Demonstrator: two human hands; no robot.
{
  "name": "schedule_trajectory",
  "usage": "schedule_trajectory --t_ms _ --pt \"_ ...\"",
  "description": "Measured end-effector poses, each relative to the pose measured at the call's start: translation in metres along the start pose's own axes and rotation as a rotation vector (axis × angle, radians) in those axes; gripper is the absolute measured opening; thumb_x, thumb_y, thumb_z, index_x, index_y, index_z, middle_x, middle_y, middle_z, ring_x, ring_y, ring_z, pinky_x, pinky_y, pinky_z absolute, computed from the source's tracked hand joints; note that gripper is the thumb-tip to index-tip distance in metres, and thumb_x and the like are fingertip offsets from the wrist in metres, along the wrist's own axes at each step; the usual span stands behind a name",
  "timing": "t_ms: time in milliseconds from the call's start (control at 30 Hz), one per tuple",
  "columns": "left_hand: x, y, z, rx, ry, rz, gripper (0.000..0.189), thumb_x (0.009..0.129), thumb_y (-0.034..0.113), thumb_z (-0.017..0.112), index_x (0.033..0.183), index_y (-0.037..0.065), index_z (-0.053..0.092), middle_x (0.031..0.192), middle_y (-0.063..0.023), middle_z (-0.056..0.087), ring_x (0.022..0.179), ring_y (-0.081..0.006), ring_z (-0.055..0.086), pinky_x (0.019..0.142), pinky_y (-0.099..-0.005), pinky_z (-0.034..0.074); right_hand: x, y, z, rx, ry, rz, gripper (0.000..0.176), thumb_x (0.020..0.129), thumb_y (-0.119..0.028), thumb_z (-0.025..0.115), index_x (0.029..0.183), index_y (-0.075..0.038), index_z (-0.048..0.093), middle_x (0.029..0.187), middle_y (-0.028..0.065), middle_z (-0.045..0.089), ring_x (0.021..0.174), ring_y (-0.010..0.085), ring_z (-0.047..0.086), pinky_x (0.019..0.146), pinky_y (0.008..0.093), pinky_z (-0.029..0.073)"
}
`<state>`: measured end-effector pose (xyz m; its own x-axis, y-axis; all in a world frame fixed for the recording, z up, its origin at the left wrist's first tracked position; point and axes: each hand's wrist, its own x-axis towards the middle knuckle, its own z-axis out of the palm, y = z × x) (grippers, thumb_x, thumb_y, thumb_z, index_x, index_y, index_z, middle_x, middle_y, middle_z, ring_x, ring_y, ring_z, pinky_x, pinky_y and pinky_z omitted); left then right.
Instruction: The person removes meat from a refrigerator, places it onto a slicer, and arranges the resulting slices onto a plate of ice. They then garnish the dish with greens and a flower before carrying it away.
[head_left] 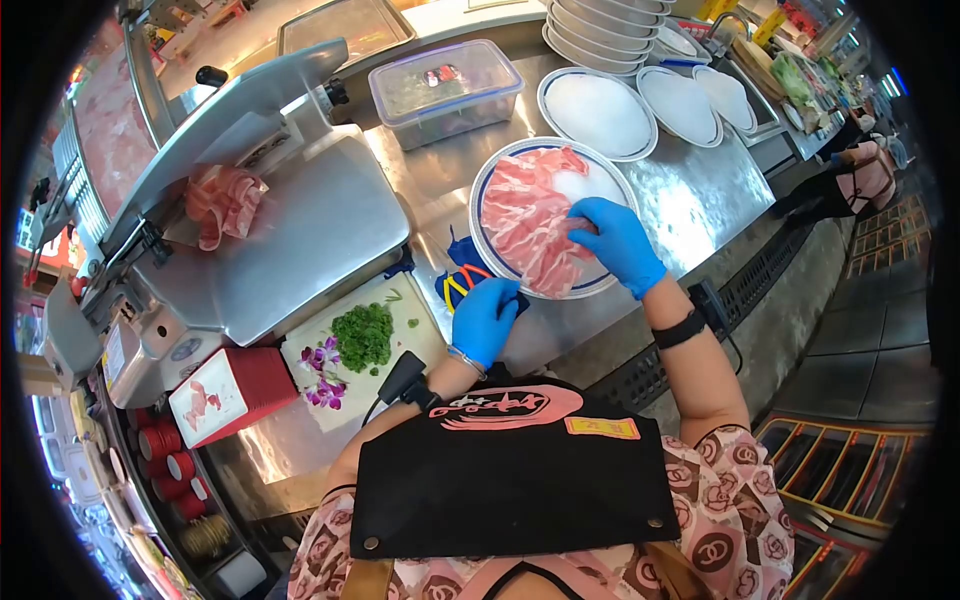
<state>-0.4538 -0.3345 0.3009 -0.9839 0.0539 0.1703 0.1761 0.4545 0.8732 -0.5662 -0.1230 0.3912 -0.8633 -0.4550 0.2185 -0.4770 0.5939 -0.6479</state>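
A round plate with a blue rim (629,187) holds overlapping slices of pink meat (530,210) and a patch of white ice (590,182). My right hand (615,245), in a blue glove, has its fingers closed on the edge of the meat at the plate's right side. Near the plate's lower left rim is my left hand (486,322), also gloved in blue, its fingers bent together beside a dark blue cloth item with red and yellow strips (455,285). Whether it grips anything is hidden.
A slicer (290,230) with meat on it stands left. Below lies a cutting board (410,335) with chopped greens and purple flowers, beside a red box (235,395). Behind are a lidded container (445,90), ice-filled plates (597,112) and stacked plates (600,30). Another person (865,180) stands far right.
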Motion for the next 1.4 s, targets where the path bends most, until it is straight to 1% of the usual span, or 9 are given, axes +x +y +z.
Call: schedule_trajectory --t_ms 100,400,567,633,700,900,1000,1200,1400 --pt "0.016 0.013 -0.001 0.328 -0.099 0.571 0.033 0.072 0.007 0.063 0.105 0.006 0.06 0.113 -0.0123 0.059 0.101 -0.0307 0.057 0.085 -0.04 0.047 0.013 0.004 0.0 0.022 -0.129 -0.038 0.024 0.074 -0.008 0.069 0.095 -0.004 0.059 0.089 0.0142 0.063 0.083 0.0288 0.063 0.07 0.0352 0.05" --pt "0.02 0.017 0.023 0.443 -0.215 0.598 0.044 0.068 0.009 0.063 0.113 0.006 0.06 0.12 -0.0117 0.055 0.112 -0.0314 0.051 0.094 -0.0416 0.044 0.008 0.015 0.002 -0.228 0.29 -0.281 0.035 0.072 -0.011 0.072 0.104 -0.006 0.059 0.1 0.0139 0.058 0.095 0.0293 0.057 0.081 0.0364 0.047" --pt "0.02 0.002 -0.091 0.057 0.02 0.111 0.032 0.076 0.006 0.061 0.108 0.006 0.062 0.119 -0.0134 0.056 0.11 -0.0341 0.053 0.094 -0.042 0.043 -0.067 0.101 0.015 0.002 0.678 0.487 0.032 0.088 -0.015 0.062 0.112 0.002 0.051 0.105 0.0095 0.055 0.094 0.0192 0.052 0.084 0.0344 0.045" --pt "0.024 0.013 -0.177 0.623 0.365 0.331 0.028 0.08 0.006 0.06 0.108 0.005 0.062 0.113 -0.0149 0.06 0.108 -0.0346 0.054 0.092 -0.0433 0.042 -0.092 0.13 0.029 -0.046 0.533 0.567 0.027 0.092 -0.022 0.057 0.108 -0.001 0.054 0.096 0.0087 0.058 0.087 0.018 0.057 0.076 0.0323 0.048" --pt "0.029 -0.028 -0.24 0.807 0.656 0.229 0.032 0.079 0.012 0.064 0.111 0.007 0.061 0.114 -0.0157 0.059 0.104 -0.0367 0.055 0.089 -0.0436 0.044 -0.104 0.133 0.039 1.064 0.15 0.929 0.027 0.095 -0.029 0.05 0.106 -0.005 0.056 0.086 0.0068 0.06 0.077 0.0164 0.06 0.066 0.0294 0.05" --pt "0.062 -0.087 -0.32 0.981 0.645 -0.061 0.033 0.078 0.02 0.067 0.108 0.009 0.06 0.105 -0.0155 0.061 0.09 -0.0332 0.059 0.081 -0.0427 0.047 -0.098 0.056 0.084 1.338 0.363 0.928 0.029 0.096 -0.03 0.046 0.105 -0.005 0.059 0.088 0.007 0.064 0.074 0.0169 0.061 0.061 0.0277 0.05" --pt "0.067 -0.087 -0.319 1.036 0.592 -0.203 0.032 0.077 0.022 0.067 0.105 0.008 0.059 0.095 -0.0138 0.063 0.083 -0.0278 0.062 0.076 -0.0398 0.049 -0.098 0.014 0.079 1.383 0.0 0.976 0.03 0.096 -0.028 0.047 0.109 -0.003 0.059 0.095 0.008 0.065 0.078 0.0184 0.063 0.069 0.0275 0.052" --pt "0.037 -0.006 -0.224 -1.078 0.394 -0.196 0.015 0.088 0.011 0.057 0.101 0.005 0.057 0.097 -0.0066 0.062 0.085 -0.0195 0.062 0.078 -0.0361 0.056 -0.067 -0.055 0.078 1.226 -0.485 0.621 0.03 0.095 -0.02 0.05 0.118 -0.001 0.054 0.105 0.0107 0.063 0.09 0.0191 0.064 0.078 0.0287 0.052" --pt "0.008 0.012 -0.097 -1.318 -0.033 -0.322 0.045 0.088 0.013 0.059 0.128 0.001 0.044 0.124 -0.012 0.054 0.11 -0.0231 0.057 0.092 -0.039 0.051 -0.031 -0.07 0.103 1.725 -0.302 0.492 0.037 0.093 -0.014 0.053 0.128 -0.002 0.047 0.111 0.0077 0.056 0.1 0.0144 0.057 0.083 0.0305 0.051"
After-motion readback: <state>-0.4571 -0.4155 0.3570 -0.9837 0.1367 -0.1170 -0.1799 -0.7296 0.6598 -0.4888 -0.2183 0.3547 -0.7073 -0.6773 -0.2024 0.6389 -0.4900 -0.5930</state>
